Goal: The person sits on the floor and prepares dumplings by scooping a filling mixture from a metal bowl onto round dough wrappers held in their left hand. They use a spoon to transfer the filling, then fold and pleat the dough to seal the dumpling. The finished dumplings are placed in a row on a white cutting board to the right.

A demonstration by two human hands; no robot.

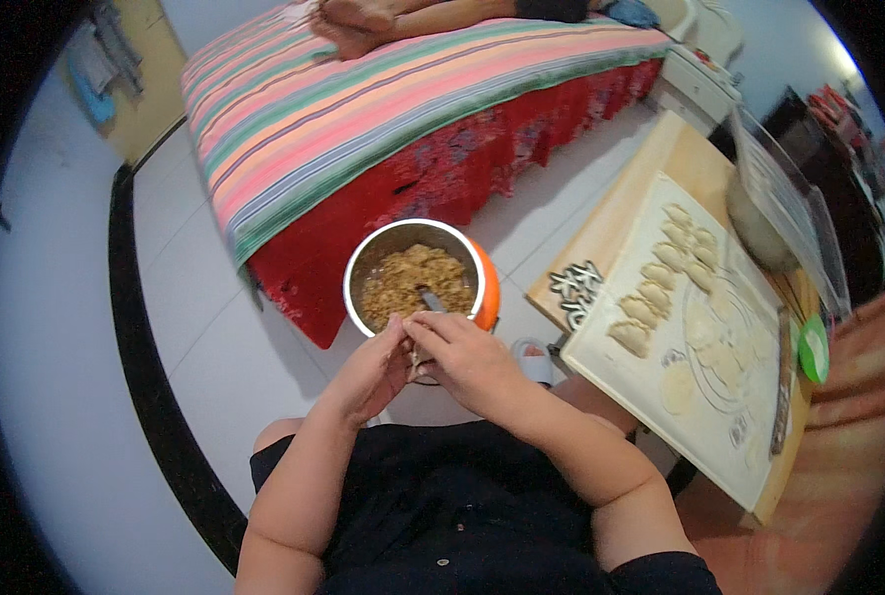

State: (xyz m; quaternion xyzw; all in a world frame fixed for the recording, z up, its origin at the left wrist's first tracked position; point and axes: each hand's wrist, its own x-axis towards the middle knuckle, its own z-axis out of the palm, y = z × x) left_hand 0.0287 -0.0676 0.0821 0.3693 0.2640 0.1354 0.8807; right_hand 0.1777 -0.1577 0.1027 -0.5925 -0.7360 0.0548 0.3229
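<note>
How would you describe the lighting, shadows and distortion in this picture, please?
Head view: glare brightens the upper-right wall; fisheye distortion curves the dark skirting; the picture's rim falls to black; soft shadow lies on the tiled floor beside the bed.

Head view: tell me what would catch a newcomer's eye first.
Probably the striped bedspread, a bright, multicoloured sweep across the top. Next would come the orange-sided pot of crumbly brown mixture near the centre, then the pale dumplings grouped on the white board at the right.
</note>
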